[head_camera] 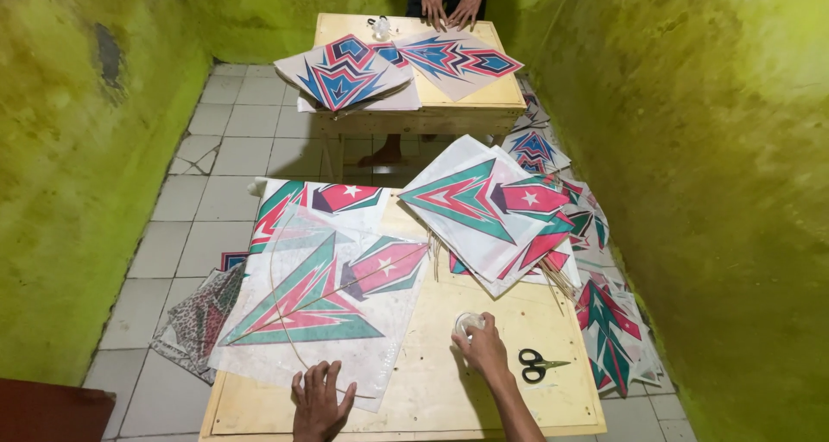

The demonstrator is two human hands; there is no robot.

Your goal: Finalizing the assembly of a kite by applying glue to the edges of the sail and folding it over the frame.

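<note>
Left hand (319,399) fingers spread flat on kite sheet (324,299); right hand (484,349) fingers around half-hidden small clear cup (467,323).

Left hand (319,399) flat, right hand (482,349) curled.

We see an evenly lit room, bright enough to read every colour, with light that seems to fall from above. Soft shadows sit under the far table (414,114) and beside the scissors (540,365). The green walls (717,148) bow outward at the edges from wide-lens distortion. Focus is fairly sharp throughout, with no strong glare.
</note>
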